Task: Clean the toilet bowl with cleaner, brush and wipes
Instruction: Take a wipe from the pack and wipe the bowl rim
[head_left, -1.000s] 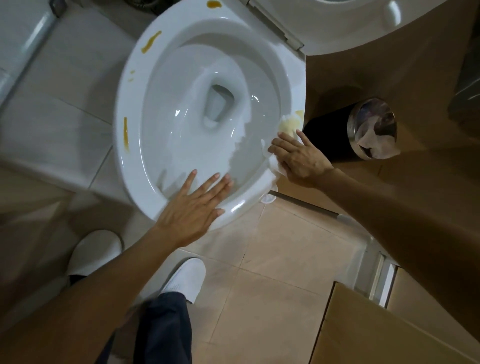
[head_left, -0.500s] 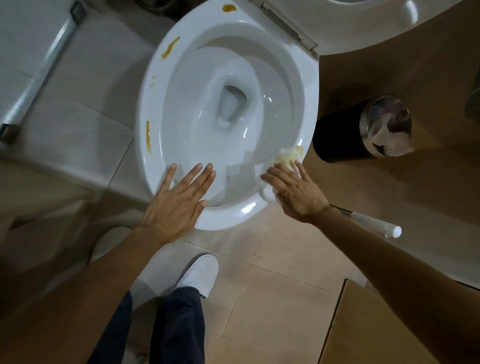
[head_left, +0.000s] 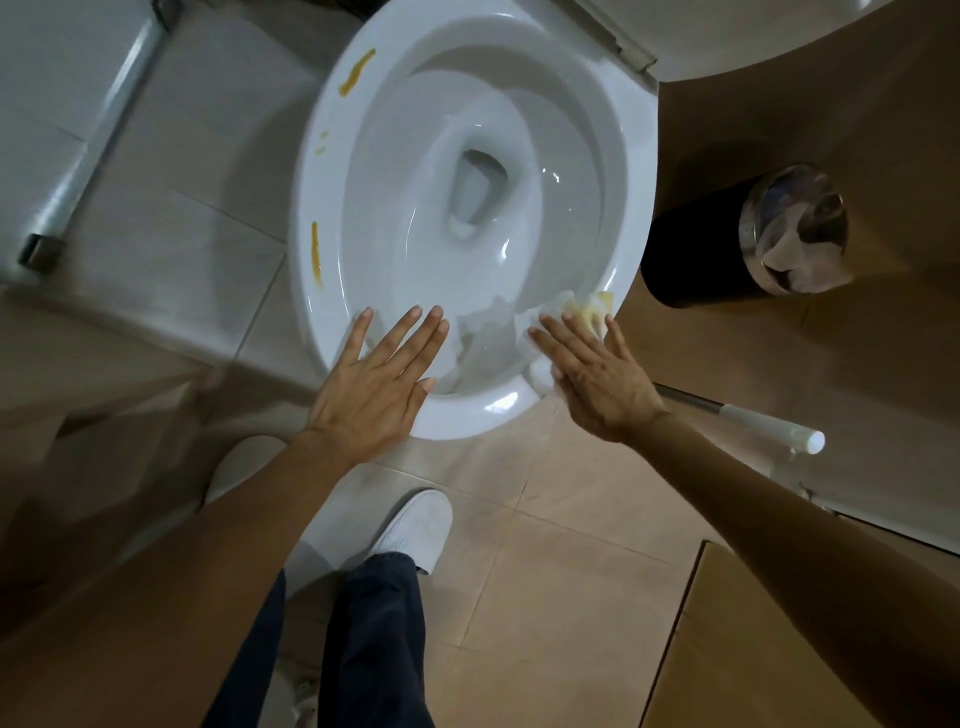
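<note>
Now right hand (head_left: 597, 374) flat, pressing wipe (head_left: 582, 312) nearer along toilet bowl rim (head_left: 467, 415) — yellow smear there apparently lifted; left hand (head_left: 379, 379) open, bracing; left-side streaks (head_left: 315, 254) remain.

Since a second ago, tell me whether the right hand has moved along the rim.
Yes. The right hand has slid the wipe along the toilet rim toward the front tip, away from the trash bin.

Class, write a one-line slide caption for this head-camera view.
Right hand presses a stained wipe on the toilet rim; left hand rests flat.
</note>
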